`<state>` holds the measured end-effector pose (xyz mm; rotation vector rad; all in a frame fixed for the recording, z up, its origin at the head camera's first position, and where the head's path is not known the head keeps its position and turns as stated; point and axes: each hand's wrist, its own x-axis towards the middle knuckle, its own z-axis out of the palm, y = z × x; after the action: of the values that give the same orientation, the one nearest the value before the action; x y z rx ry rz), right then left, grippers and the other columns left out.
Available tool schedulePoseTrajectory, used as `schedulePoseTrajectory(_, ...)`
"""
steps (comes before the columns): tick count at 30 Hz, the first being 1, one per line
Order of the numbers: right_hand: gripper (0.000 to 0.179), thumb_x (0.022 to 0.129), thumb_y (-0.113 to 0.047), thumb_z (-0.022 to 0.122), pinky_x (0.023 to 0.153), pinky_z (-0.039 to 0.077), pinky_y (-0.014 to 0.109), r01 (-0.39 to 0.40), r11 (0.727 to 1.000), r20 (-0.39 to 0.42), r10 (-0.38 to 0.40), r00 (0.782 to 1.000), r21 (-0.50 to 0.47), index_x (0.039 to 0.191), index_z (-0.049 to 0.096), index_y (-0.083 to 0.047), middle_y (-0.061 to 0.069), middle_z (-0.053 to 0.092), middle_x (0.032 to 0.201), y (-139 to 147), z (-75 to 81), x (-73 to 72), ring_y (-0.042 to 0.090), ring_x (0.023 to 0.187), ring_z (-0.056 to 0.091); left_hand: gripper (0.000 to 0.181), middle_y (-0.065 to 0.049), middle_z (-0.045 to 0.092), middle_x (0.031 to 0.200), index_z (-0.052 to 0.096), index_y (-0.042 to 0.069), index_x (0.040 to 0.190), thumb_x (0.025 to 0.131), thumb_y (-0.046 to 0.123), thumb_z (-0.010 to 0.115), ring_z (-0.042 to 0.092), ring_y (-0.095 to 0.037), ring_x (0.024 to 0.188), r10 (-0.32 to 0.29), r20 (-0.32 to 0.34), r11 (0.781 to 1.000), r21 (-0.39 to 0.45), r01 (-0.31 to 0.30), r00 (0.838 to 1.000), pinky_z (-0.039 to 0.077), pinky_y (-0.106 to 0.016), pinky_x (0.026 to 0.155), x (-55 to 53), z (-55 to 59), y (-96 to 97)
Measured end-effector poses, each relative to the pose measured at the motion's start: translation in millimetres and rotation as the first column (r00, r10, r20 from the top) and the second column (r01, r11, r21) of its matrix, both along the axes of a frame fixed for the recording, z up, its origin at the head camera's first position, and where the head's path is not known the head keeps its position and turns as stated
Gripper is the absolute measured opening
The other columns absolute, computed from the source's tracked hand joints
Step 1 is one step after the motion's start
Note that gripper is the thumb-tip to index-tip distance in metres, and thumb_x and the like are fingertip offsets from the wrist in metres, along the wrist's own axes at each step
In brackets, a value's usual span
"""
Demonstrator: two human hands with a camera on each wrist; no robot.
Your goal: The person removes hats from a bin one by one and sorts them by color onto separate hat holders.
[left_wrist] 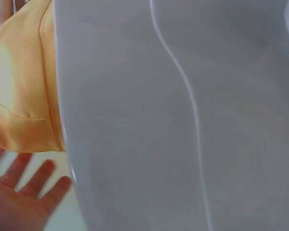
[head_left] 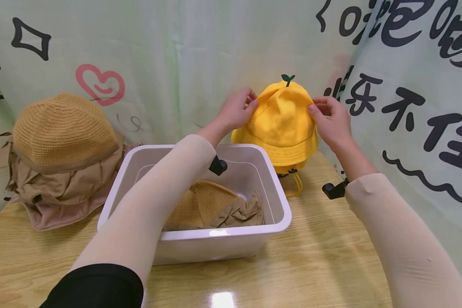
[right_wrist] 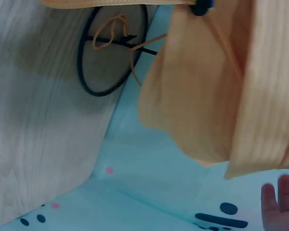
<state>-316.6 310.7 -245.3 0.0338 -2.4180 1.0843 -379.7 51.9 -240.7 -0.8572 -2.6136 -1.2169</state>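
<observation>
A yellow bucket hat [head_left: 282,122] with a small green sprout on top stands behind the basin's right corner. My left hand [head_left: 238,109] pinches the left side of its crown, and my right hand [head_left: 332,119] pinches the right side, thumb in front. In the left wrist view, part of the yellow hat [left_wrist: 21,86] shows beside the spread fingers of my left hand [left_wrist: 26,195]. From the right wrist, the hat's yellow cloth [right_wrist: 202,91] hangs in layers with a cord, and my right hand's fingertips [right_wrist: 284,192] appear at the corner.
A pale plastic basin [head_left: 223,233] holds a straw hat [head_left: 205,203] with brown cloth. At left, a straw-topped hat [head_left: 63,132] sits over brown and pink cloth. A black wire ring base [right_wrist: 82,72] rests on the wooden table [head_left: 312,256]. A printed curtain [head_left: 200,55] hangs close behind.
</observation>
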Motion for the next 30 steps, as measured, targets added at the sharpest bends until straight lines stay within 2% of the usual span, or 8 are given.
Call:
schedulePoseTrajectory(3,0.054,0.1,-0.045,0.054,0.118,0.03,0.046,-0.103,0.994,-0.032,0.101,0.994,-0.047,0.15,0.042,-0.029,0.005,0.043,0.154,0.0,-4.2,1.3,0.026,0.141,0.04,0.077,0.001,0.031,0.161,0.024,0.026,0.156,0.094,0.056,0.059,0.031,-0.012,0.146,-0.096,-0.082,0.995,-0.021,0.094,0.992,0.03,-0.034,0.118,5.1,0.4,7.6)
schedulePoseTrajectory(6,0.068,0.096,-0.049,0.059,0.122,0.015,0.052,-0.179,0.984,-0.073,0.179,0.981,0.01,0.155,0.027,-0.043,-0.009,0.025,0.164,-4.2,-5.8,2.1,0.024,0.151,0.022,0.111,0.002,-0.004,0.168,-0.003,0.032,0.16,0.082,0.067,0.067,0.002,-0.012,0.154,-0.2,-0.234,0.975,-0.148,0.168,0.952,0.013,-0.036,0.123,10.0,-0.6,16.2)
schedulePoseTrajectory(9,0.083,0.089,-0.053,0.068,0.122,0.012,0.048,-0.213,0.966,-0.135,0.232,0.963,0.145,0.156,0.02,-0.046,-0.018,0.016,0.164,-11.9,-8.6,-2.0,0.014,0.153,0.015,0.125,-0.006,-0.023,0.165,-0.011,0.027,0.16,0.075,0.076,0.068,-0.015,-0.019,0.153,-0.273,-0.379,0.932,-0.334,0.144,0.884,-0.002,-0.035,0.123,11.8,-3.0,22.2)
schedulePoseTrajectory(12,0.095,0.082,-0.058,0.073,0.123,0.01,0.047,-0.222,0.937,-0.187,0.277,0.942,0.27,0.159,0.02,-0.038,-0.014,0.013,0.166,-18.2,-14.1,-8.5,0.008,0.152,0.011,0.131,-0.012,-0.028,0.163,-0.011,0.019,0.16,0.072,0.082,0.063,-0.022,-0.021,0.152,-0.318,-0.454,0.882,-0.464,0.084,0.832,-0.013,-0.032,0.121,10.4,-5.7,25.5)
schedulePoseTrajectory(15,0.101,0.079,-0.061,0.074,0.123,0.009,0.05,-0.212,0.92,-0.191,0.285,0.939,0.331,0.16,0.019,-0.034,-0.011,0.012,0.166,-21.7,-18.3,-12.7,0.009,0.153,0.008,0.134,-0.015,-0.025,0.163,-0.012,0.015,0.16,0.071,0.085,0.06,-0.023,-0.022,0.151,-0.342,-0.48,0.851,-0.524,0.049,0.808,-0.016,-0.033,0.12,7.9,-7.2,26.9)
schedulePoseTrajectory(18,0.103,0.079,-0.062,0.074,0.122,0.011,0.053,-0.193,0.925,-0.161,0.256,0.953,0.326,0.16,0.016,-0.038,-0.012,0.013,0.166,-23.3,-19.3,-14.5,0.011,0.153,0.011,0.133,-0.016,-0.02,0.164,-0.01,0.015,0.16,0.071,0.083,0.063,-0.019,-0.022,0.153,-0.348,-0.475,0.858,-0.509,0.07,0.808,-0.013,-0.034,0.122,5.9,-7.8,26.7)
schedulePoseTrajectory(23,0.1,0.08,-0.059,0.074,0.12,0.018,0.058,-0.176,0.938,-0.11,0.217,0.97,0.297,0.158,0.014,-0.044,-0.011,0.018,0.165,-23.7,-19.4,-17.1,0.019,0.151,0.022,0.128,-0.012,-0.015,0.166,-0.007,0.023,0.161,0.072,0.078,0.068,-0.008,-0.023,0.154,-0.337,-0.401,0.878,-0.461,0.13,0.852,-0.004,-0.032,0.123,5.6,-8.3,25.9)
schedulePoseTrajectory(30,0.103,0.079,-0.06,0.075,0.114,0.029,0.059,-0.15,0.956,-0.054,0.169,0.984,0.251,0.156,0.008,-0.051,-0.008,0.021,0.164,-22.2,-27.0,-18.7,0.026,0.144,0.032,0.126,-0.007,-0.019,0.166,-0.009,0.036,0.159,0.072,0.071,0.074,-0.009,-0.02,0.154,-0.328,-0.314,0.868,-0.472,0.153,0.891,0.003,-0.035,0.124,8.2,-10.6,28.6)
